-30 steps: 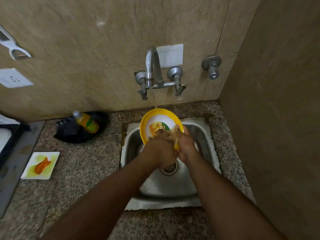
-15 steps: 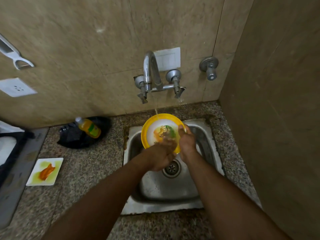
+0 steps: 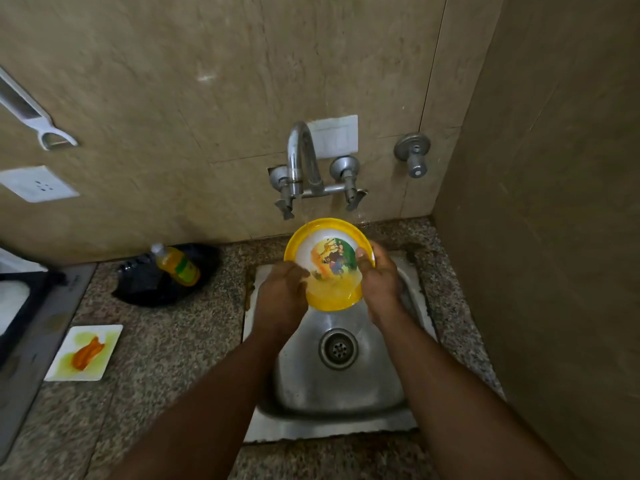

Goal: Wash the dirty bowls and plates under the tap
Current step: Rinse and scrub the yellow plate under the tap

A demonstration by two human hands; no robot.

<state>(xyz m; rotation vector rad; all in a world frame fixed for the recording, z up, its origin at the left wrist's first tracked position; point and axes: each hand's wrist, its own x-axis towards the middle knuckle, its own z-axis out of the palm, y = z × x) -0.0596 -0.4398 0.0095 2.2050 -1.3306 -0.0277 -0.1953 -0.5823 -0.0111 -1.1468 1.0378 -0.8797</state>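
One yellow-rimmed bowl (image 3: 329, 263) is held tilted over the far part of the steel sink (image 3: 346, 382), just below the tap (image 3: 304, 168), between the two hands: the left hand (image 3: 282, 296) curls its fingers round the left rim, and the right hand (image 3: 379, 284) clasps the right rim with its thumb (image 3: 362, 258) pressed inside. On the counter to the left lie one white square plate (image 3: 104, 336) smeared orange and one yellow bottle (image 3: 178, 265).

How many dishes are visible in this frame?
2: a yellow-rimmed bowl held in both hands over the sink, and a stained white square plate on the counter, left. Others may be out of view.
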